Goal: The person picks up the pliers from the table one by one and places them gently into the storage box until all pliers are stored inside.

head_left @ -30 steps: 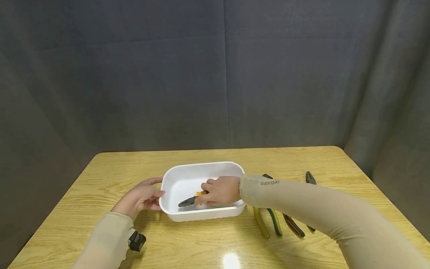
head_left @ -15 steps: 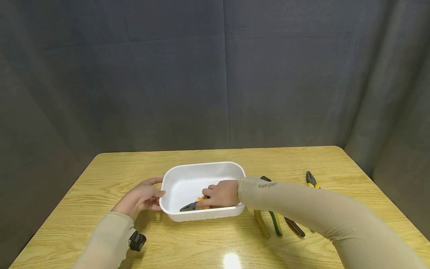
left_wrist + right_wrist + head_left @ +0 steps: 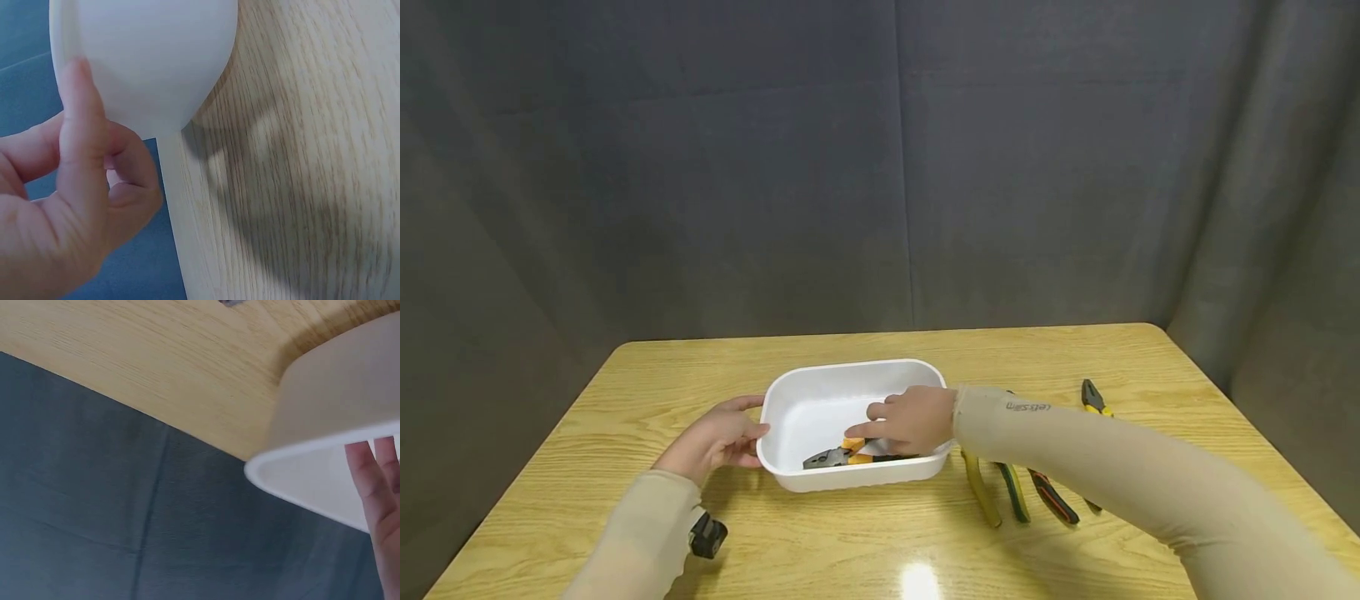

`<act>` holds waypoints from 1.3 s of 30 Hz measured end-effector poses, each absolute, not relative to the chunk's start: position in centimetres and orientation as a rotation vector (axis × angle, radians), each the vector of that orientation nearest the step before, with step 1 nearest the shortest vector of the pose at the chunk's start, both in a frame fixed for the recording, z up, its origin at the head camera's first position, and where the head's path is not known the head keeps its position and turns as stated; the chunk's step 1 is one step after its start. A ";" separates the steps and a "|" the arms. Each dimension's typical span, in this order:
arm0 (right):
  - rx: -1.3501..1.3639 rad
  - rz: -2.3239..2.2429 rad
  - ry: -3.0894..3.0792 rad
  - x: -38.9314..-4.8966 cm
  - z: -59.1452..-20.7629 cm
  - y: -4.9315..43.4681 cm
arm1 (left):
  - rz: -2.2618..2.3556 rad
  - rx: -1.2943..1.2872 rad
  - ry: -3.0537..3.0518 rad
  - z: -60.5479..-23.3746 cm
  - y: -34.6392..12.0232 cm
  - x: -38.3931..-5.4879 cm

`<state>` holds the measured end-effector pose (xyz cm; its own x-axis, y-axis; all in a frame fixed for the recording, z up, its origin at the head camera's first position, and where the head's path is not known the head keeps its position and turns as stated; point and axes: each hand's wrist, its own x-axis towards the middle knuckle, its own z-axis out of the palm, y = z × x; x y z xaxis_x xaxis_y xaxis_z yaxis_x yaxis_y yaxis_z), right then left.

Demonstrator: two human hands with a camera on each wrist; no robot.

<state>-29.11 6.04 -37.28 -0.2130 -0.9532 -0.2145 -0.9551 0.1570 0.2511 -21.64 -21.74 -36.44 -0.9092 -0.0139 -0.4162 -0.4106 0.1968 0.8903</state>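
Note:
A white plastic bin (image 3: 805, 425) stands on the table. At its left end my left hand (image 3: 722, 436) holds the rim; the left wrist view shows the thumb on the bin wall (image 3: 156, 56) and the other fingers curled. Inside the bin, along the near wall, lies a pair of pliers (image 3: 827, 458) with grey jaws and orange-and-black handles. My right hand (image 3: 917, 419) is over the handles, its index finger extended by the orange part; whether it touches them is unclear. In the right wrist view, fingers (image 3: 372, 481) of this hand reach inside the bin.
To the bin's right lie several more pliers: one with yellow handles (image 3: 981, 492), one green-and-yellow (image 3: 1017, 493), one black-and-red (image 3: 1055, 498) and one with a dark head (image 3: 1092, 394). My right sleeve (image 3: 1075, 446) covers parts of them. A dark curtain (image 3: 775, 208) hangs behind the table.
My right hand has lowered the orange-handled pliers to the bin's near side and let go of them, then moved slightly up and right. The left hand stays on the rim.

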 end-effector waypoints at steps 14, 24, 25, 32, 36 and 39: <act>-1.733 0.113 2.525 -28.4 -35.5 9.1 | 1.762 -0.395 2.166 -36.7 -22.2 -21.7; -1.775 0.034 2.626 -28.0 -34.5 11.7 | 1.750 -0.386 2.180 -36.5 -22.1 -22.0; -1.772 0.036 2.633 -28.0 -34.5 11.9 | 1.749 -0.386 2.184 -36.6 -22.1 -22.0; -1.724 0.000 2.687 -27.6 -34.8 13.2 | 1.741 -0.415 2.188 -36.7 -22.0 -22.1; -1.666 -0.031 2.720 -27.3 -34.9 14.1 | 1.744 -0.410 2.188 -36.7 -21.9 -22.1; -1.645 -0.048 2.734 -27.2 -34.9 14.8 | 1.743 -0.411 2.192 -36.6 -21.9 -22.1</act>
<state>-27.17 14.82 -34.88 -0.4675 -0.8821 0.0579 -0.8836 0.4683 0.0000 -22.15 -21.90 -36.62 -0.9110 -0.0311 -0.4112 -0.4076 0.2188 0.8865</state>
